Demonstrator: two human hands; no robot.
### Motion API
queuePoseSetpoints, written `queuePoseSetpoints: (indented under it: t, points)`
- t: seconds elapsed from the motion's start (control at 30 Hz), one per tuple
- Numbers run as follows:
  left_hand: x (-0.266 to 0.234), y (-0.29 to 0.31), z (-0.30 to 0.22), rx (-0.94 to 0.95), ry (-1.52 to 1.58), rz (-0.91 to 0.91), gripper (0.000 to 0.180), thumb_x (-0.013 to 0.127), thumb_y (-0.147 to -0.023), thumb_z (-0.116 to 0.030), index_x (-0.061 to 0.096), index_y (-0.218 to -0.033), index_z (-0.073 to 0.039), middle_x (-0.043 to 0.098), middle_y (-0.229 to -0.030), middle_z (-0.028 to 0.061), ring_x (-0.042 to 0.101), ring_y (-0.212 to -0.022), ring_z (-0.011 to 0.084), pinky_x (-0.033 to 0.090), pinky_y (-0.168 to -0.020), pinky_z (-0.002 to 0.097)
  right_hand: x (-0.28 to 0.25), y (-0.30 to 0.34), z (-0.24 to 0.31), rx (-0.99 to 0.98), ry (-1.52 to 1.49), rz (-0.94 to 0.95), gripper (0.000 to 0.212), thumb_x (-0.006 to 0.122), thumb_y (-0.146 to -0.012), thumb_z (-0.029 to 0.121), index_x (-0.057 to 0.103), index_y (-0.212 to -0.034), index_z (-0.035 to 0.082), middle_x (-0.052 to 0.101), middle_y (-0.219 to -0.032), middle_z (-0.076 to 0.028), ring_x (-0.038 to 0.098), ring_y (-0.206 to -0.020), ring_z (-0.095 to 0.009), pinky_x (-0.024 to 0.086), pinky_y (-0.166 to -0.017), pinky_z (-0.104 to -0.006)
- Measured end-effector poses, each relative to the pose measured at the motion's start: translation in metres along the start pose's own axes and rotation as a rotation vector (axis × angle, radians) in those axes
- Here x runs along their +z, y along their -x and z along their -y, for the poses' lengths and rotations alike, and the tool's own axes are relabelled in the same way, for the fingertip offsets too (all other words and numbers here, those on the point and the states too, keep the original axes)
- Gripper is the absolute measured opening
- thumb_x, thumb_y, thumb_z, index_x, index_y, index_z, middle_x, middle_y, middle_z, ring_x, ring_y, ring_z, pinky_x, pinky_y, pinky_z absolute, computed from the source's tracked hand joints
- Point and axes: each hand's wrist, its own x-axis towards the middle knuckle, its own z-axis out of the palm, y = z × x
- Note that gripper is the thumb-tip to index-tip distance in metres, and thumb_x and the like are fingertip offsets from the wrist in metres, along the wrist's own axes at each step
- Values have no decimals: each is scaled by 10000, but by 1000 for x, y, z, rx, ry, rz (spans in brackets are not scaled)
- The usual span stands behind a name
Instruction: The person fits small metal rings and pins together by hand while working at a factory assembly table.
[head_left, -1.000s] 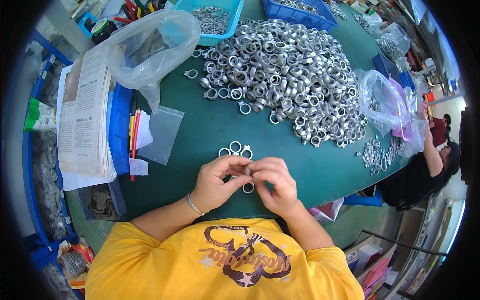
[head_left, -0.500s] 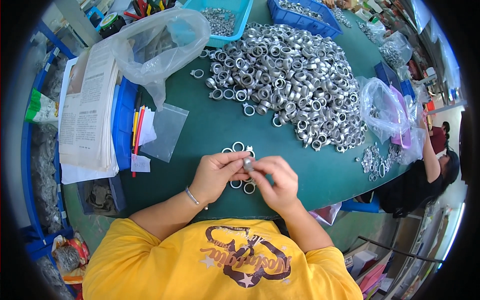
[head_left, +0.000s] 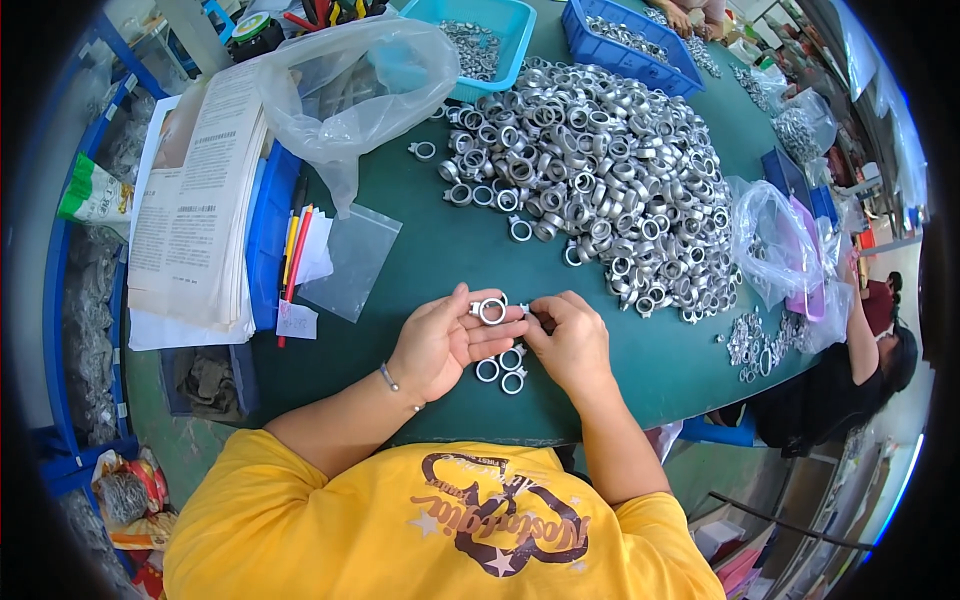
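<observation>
My left hand is turned palm up, its fingers stretched out flat. Across those fingers lies a silver metal ring with a small lug on its side, carried by the hand. Close by on the right, my right hand has thumb and fingertips pinched at the left hand's fingertips. A small metal piece shows in that pinch, mostly hidden. Several loose rings lie on the green tabletop just below the two hands, and another is partly covered behind them.
A big heap of metal rings fills the far middle. Behind it stand a turquoise tray and a blue crate. Papers, pencils and plastic bags lie left. A co-worker sits at the right.
Both hands were together around a small metal piece. Now they have parted slightly, the left palm has opened upward with a ring on its fingers. The whole view has shifted a little.
</observation>
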Motion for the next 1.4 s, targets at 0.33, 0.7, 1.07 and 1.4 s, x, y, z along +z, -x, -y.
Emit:
queuePoseSetpoints:
  t: [0.33,0.7,1.07,1.4]
  points:
    - [-6,-1,6,14,-233,-37,240,471,-916,-157,545,-1083,0,614,-956,137,614,-811,194,522,-631,266,-12,11,-4,349,-889,109,106,616,-796,2,641,-895,-28,624,-750,-17,572,-644,-65,465,-582,-186]
    - [11,10,13,322,-846,34,85,671,-759,19,627,-831,17,576,-849,43,547,-564,83,442,-507,184,-6,23,6,-102,-671,-36,125,562,-804,-44,623,-908,-10,611,-847,-81,612,-718,-127,504,-614,-227]
    - [8,9,19,567,-1035,98,114,686,-730,37,636,-826,0,563,-830,39,570,-666,86,453,-561,173,-18,26,1,314,-1223,335,246,435,-951,151,517,-1104,-22,588,-787,-61,578,-670,-110,480,-588,-209]
    - [10,10,19,585,-1004,40,135,683,-733,42,621,-841,-12,570,-834,35,572,-698,86,457,-592,176,-10,27,-13,215,-1567,470,227,520,-885,42,489,-1105,-2,579,-991,-120,588,-838,-168,523,-658,-275]
